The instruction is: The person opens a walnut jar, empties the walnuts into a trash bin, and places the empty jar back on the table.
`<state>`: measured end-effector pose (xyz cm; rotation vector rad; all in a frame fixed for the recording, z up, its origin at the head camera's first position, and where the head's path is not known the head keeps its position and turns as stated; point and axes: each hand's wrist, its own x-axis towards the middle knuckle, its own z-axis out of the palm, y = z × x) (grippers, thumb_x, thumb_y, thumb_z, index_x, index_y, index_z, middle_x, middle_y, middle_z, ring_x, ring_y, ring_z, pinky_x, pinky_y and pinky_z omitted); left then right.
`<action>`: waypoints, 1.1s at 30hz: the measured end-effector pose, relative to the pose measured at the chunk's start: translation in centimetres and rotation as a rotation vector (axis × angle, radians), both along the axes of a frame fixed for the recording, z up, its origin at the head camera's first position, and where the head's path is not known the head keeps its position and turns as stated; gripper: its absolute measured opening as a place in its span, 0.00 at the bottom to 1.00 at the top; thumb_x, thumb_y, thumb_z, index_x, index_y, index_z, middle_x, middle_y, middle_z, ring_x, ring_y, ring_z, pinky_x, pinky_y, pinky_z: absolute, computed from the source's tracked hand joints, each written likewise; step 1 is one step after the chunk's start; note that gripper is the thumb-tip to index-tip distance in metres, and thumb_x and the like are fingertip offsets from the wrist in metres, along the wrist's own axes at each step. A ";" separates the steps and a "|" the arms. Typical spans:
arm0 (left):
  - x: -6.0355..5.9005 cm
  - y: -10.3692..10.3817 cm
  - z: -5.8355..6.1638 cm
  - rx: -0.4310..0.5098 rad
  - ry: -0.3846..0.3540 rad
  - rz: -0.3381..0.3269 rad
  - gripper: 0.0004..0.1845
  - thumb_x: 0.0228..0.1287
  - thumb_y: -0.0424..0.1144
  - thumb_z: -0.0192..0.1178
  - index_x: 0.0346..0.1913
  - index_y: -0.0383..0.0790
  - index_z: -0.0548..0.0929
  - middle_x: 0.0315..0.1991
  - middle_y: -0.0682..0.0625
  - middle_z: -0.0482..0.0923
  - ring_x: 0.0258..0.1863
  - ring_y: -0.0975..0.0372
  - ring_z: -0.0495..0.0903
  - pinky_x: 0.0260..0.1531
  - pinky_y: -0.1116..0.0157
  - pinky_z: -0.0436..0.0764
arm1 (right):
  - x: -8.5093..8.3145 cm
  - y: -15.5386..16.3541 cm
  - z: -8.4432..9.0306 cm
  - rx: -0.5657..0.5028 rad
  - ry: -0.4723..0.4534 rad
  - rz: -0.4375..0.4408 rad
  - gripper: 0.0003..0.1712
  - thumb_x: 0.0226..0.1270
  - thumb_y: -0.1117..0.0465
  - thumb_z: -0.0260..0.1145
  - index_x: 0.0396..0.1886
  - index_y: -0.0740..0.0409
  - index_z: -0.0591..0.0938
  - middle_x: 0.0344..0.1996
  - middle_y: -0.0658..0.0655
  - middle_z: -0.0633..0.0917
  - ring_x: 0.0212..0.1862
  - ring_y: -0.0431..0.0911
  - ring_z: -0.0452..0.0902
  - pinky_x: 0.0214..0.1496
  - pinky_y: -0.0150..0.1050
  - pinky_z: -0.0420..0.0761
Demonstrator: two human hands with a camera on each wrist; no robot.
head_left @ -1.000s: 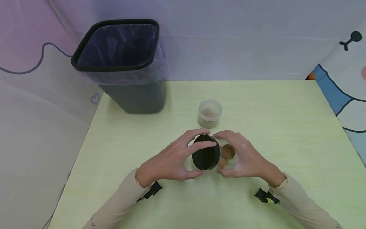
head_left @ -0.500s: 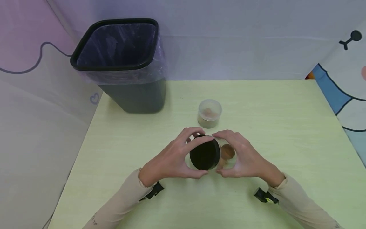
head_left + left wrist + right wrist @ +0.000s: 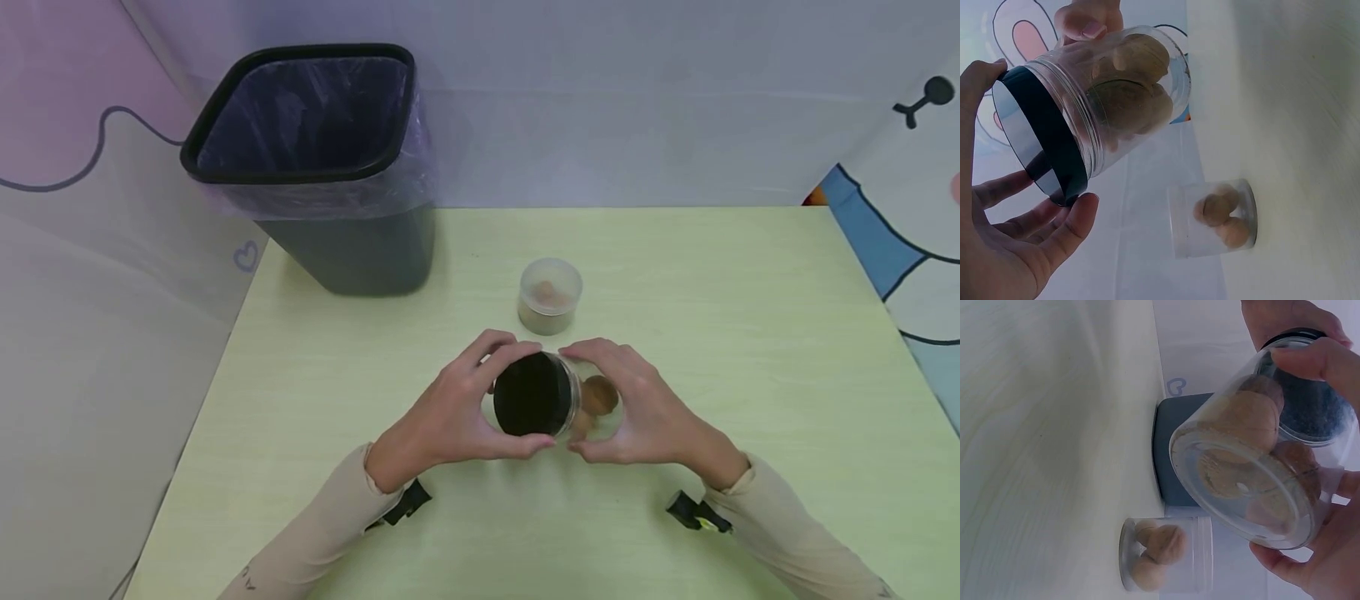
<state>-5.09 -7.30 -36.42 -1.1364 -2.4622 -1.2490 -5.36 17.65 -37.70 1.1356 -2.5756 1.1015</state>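
One jar (image 3: 1125, 94) is held tilted at mid-table, on the near side of the cup (image 3: 550, 296). Its lid (image 3: 531, 395) is gripped by the left hand (image 3: 459, 410), its body (image 3: 1229, 434) clasped by the right hand (image 3: 647, 408), presumably so both ends are steadied.

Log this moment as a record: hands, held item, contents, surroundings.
Left hand: grips the round black lid
Right hand: holds the clear cylindrical plastic jar
Jar pose: tilted, lid on
Jar contents: round brown walnut-like pieces
Nearby: small clear plastic cup, upright on the pale yellow-green table, similar pieces inside
Back left: dark grey plastic bin with transparent liner
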 end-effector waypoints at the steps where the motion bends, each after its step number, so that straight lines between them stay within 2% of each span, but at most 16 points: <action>1: 0.0 0.0 0.0 0.002 0.000 0.003 0.43 0.40 0.59 0.72 0.61 0.45 0.71 0.50 0.50 0.67 0.43 0.62 0.73 0.38 0.67 0.79 | 0.0 0.0 0.0 0.001 0.004 0.000 0.52 0.29 0.48 0.80 0.60 0.56 0.71 0.54 0.49 0.76 0.53 0.49 0.72 0.52 0.47 0.70; 5: 0.1 -0.3 0.0 0.001 0.007 0.014 0.43 0.39 0.59 0.73 0.61 0.46 0.71 0.51 0.51 0.67 0.43 0.62 0.73 0.38 0.67 0.78 | -0.1 0.1 0.0 0.002 0.010 -0.001 0.52 0.28 0.48 0.80 0.61 0.55 0.71 0.54 0.49 0.76 0.53 0.47 0.71 0.52 0.47 0.70; 13: 0.1 -1.1 -0.1 0.002 0.012 0.036 0.43 0.38 0.57 0.74 0.61 0.46 0.72 0.51 0.50 0.67 0.46 0.61 0.73 0.46 0.67 0.76 | -0.2 0.2 0.2 0.006 0.002 -0.012 0.52 0.29 0.47 0.80 0.61 0.55 0.71 0.55 0.49 0.76 0.54 0.44 0.70 0.50 0.44 0.70; 23: 0.2 -1.9 -0.4 -0.014 -0.001 0.082 0.43 0.37 0.57 0.74 0.61 0.49 0.73 0.52 0.50 0.66 0.48 0.62 0.71 0.46 0.65 0.78 | -0.2 0.4 0.2 0.008 0.034 -0.022 0.52 0.27 0.48 0.80 0.60 0.55 0.72 0.54 0.49 0.76 0.54 0.44 0.71 0.54 0.46 0.70; 33: 0.2 -2.6 -0.8 -0.038 0.005 0.103 0.42 0.36 0.57 0.74 0.61 0.52 0.73 0.53 0.50 0.65 0.50 0.61 0.67 0.44 0.65 0.77 | 0.0 0.7 0.1 0.023 0.058 -0.041 0.53 0.24 0.49 0.81 0.59 0.56 0.72 0.53 0.49 0.76 0.54 0.44 0.71 0.50 0.46 0.72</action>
